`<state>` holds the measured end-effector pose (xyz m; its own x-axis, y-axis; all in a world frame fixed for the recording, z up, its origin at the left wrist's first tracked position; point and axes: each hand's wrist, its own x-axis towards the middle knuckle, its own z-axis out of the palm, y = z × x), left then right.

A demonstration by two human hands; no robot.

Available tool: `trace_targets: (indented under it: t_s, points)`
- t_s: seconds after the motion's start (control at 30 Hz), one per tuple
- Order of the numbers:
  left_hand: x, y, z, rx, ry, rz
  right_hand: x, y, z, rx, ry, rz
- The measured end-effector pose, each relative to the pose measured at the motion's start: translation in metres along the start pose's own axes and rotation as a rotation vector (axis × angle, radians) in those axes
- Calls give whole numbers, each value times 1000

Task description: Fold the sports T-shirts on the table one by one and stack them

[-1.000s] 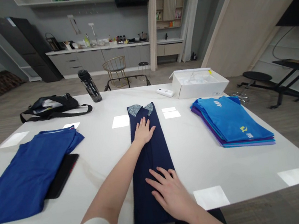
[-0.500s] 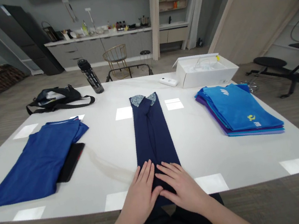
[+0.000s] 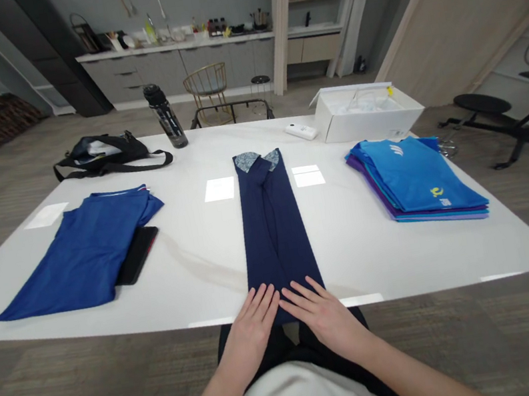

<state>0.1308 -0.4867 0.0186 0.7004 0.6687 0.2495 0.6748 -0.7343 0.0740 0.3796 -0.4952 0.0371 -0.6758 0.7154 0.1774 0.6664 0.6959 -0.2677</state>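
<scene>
A dark navy garment [image 3: 259,233], folded into a long narrow strip, lies lengthwise on the white table [image 3: 200,236]. Its far end shows two patterned grey-blue patches, and its near end reaches the table's front edge. My left hand [image 3: 253,325] rests flat on the near left part of the cloth, fingers stretched out. Beside it, my right hand [image 3: 320,313] lies flat on the near right part, its fingers spread. The fingertips of both hands almost meet at the middle of the strip. Neither hand grips the cloth.
To the left lie a blue shirt [image 3: 86,255], a black flat case [image 3: 138,256] partly beneath it, and a black bag [image 3: 107,153]. A dark bottle [image 3: 167,118] stands behind. At right are folded blue shirts [image 3: 412,173], a white box [image 3: 357,118] and a white device [image 3: 301,131].
My view has shifted back and tilted down, with more of my torso showing. My hands have straightened out, thumbs no longer meeting, and remain on the near end of the garment.
</scene>
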Motion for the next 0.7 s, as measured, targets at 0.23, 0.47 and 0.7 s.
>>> trace_targets:
  t_s: [0.23, 0.47, 0.7]
  points:
    - [-14, 8, -4, -66, 157, 78, -20, -9, 11, -27, 95, 1]
    - [-24, 25, -11, -136, 327, 137, -42, -26, 8, 5, 171, 10]
    - [-17, 28, -46, -397, 189, 158, -40, -41, -35, 106, 78, 19]
